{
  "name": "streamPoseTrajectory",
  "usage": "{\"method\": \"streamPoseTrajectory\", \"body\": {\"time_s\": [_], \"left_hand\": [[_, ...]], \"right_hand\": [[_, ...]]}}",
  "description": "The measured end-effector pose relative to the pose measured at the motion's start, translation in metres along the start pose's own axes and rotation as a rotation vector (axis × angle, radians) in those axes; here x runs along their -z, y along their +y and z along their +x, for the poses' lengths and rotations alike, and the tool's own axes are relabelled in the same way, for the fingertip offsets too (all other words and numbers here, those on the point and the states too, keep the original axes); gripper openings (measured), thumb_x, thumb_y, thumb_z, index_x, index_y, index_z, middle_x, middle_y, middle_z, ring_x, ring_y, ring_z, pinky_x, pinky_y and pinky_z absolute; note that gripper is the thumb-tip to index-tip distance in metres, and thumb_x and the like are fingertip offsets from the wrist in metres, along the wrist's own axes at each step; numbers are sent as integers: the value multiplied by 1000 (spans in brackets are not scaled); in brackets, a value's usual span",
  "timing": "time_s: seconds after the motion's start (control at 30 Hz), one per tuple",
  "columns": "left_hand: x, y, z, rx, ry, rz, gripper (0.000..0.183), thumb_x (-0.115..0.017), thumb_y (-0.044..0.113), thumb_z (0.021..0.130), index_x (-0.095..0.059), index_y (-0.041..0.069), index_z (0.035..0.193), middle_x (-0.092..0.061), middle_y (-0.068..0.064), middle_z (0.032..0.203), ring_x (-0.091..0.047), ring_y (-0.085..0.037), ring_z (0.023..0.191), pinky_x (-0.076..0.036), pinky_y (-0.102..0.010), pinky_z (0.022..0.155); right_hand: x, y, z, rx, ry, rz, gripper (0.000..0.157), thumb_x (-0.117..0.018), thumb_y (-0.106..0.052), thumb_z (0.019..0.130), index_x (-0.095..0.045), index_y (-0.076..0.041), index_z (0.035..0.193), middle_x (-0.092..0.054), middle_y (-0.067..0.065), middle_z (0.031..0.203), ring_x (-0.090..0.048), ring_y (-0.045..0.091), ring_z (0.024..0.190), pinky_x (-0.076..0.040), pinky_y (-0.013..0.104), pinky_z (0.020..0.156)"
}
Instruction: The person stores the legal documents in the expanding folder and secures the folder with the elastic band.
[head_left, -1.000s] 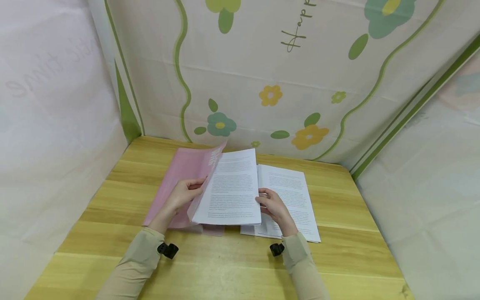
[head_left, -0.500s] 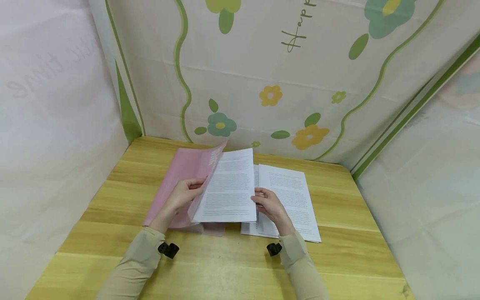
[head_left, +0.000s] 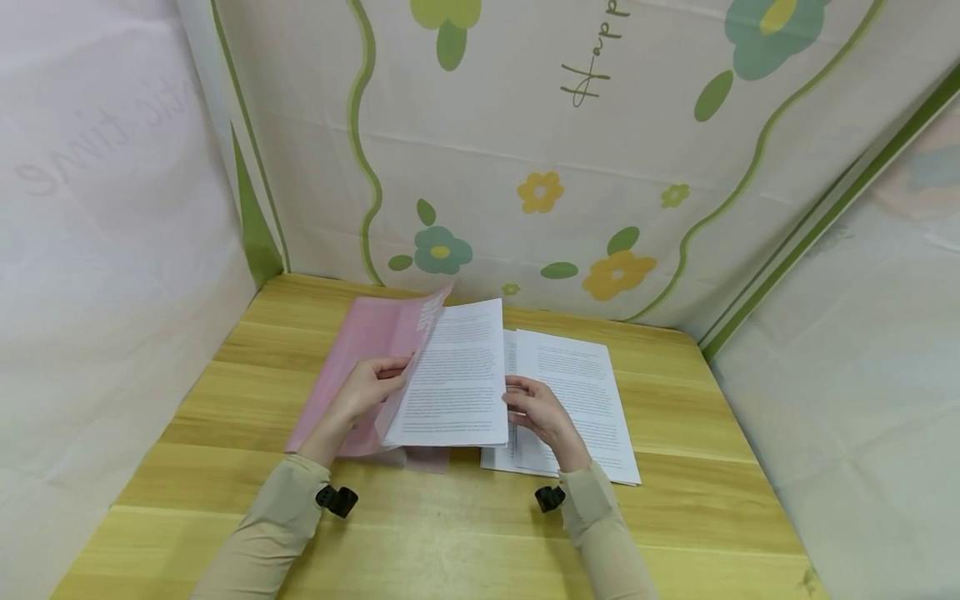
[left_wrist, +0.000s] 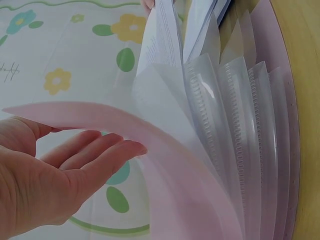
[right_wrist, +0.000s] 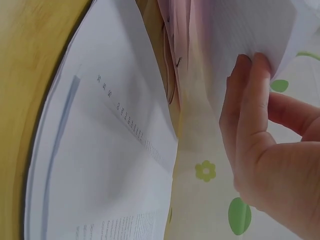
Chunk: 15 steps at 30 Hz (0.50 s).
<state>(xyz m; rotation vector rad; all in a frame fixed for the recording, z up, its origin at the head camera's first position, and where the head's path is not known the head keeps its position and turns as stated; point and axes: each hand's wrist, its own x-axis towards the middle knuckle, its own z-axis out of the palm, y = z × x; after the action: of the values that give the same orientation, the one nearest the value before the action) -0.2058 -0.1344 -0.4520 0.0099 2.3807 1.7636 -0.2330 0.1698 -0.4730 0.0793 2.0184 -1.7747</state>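
A pink display book (head_left: 360, 333) with clear pockets (left_wrist: 240, 110) lies on the left of the table, its front cover raised. My left hand (head_left: 369, 387) holds the edge of that cover; in the left wrist view the fingers (left_wrist: 100, 155) lie under the bent pink sheet. A stack of printed papers (head_left: 457, 375) stands partly inside the book, tilted up. My right hand (head_left: 540, 410) pinches the stack's right edge, with the thumb on one face and the fingers (right_wrist: 255, 95) on the other. In the head view the cover hides the stack's left edge.
More printed sheets (head_left: 573, 400) lie on the wooden table (head_left: 450, 533) to the right, partly under the held stack and my right hand. Flower-patterned cloth (head_left: 465, 150) hangs behind the table and along both sides.
My right hand and the stack have shifted slightly left, toward the display book, showing more of the sheets beneath. My left hand and the cover have stayed in place.
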Motion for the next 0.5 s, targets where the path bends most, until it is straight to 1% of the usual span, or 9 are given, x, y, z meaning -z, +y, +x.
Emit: {"method": "streamPoseTrajectory", "body": {"time_s": [0.03,0.23,0.37,0.5], "left_hand": [[0,1,-1,0,-2,-2,44,-57,7,97,-53,-2,140,-59,-27,136,-61,-35,120,-50,-22,72],[0,3,-3,-4,-10,-24,44,-57,7,97,-53,-2,140,-58,-28,136,-60,-38,123,-51,-23,75],[1,3,-3,-10,-13,-27,44,-57,7,97,-53,-2,140,-58,-28,136,-60,-38,123,-52,-23,77],[2,3,-3,1,-6,-22,43,-57,7,97,-54,-1,140,-59,-27,137,-60,-36,123,-52,-23,77]], "right_hand": [[-1,-3,-2,-1,-6,2,54,-56,-7,97,-39,3,148,-51,25,143,-65,4,87,-55,18,70],[-5,-6,-3,11,-7,9,53,-56,-7,98,-40,3,148,-50,26,145,-66,3,87,-55,18,71],[-5,-3,1,17,12,24,51,-57,-7,98,-43,1,146,-55,22,141,-67,3,86,-55,18,71],[-6,-3,0,17,24,39,50,-56,-6,97,-44,1,145,-58,20,137,-67,4,85,-55,18,70]]}}
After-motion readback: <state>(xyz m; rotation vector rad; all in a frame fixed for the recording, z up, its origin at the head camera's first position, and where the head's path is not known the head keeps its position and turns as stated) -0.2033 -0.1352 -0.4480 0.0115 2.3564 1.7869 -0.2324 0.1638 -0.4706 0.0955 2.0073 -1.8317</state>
